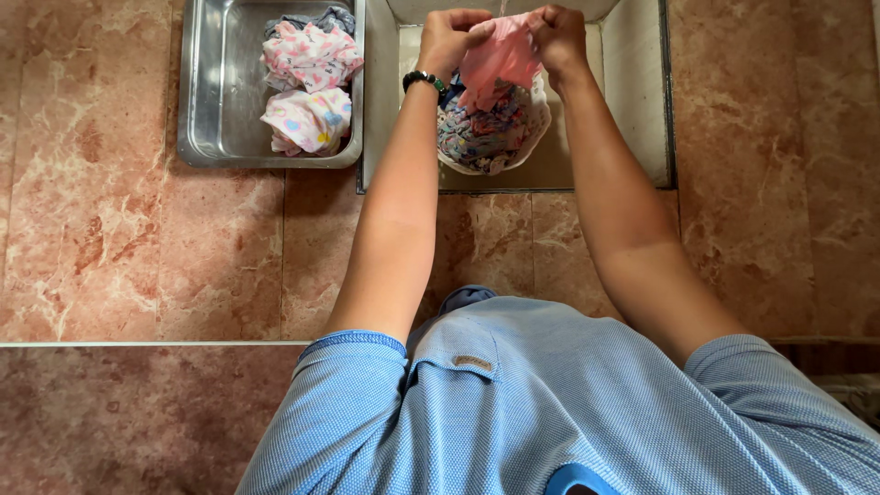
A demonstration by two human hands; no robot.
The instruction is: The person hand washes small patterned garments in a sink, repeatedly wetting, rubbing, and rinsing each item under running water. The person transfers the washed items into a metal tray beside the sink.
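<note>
Above the white basin (pixel 541 128) of patterned wet clothes (pixel 481 133), both hands pinch a crumpled pink cloth (pixel 500 57): left hand (pixel 451 38) and right hand (pixel 557 35) closed tightly on its top edge. Left of the basin, a steel tray (pixel 215 101) holds wrung, twisted garments (pixel 310 87). Both sit on pink marble counter (pixel 137 247).
</note>
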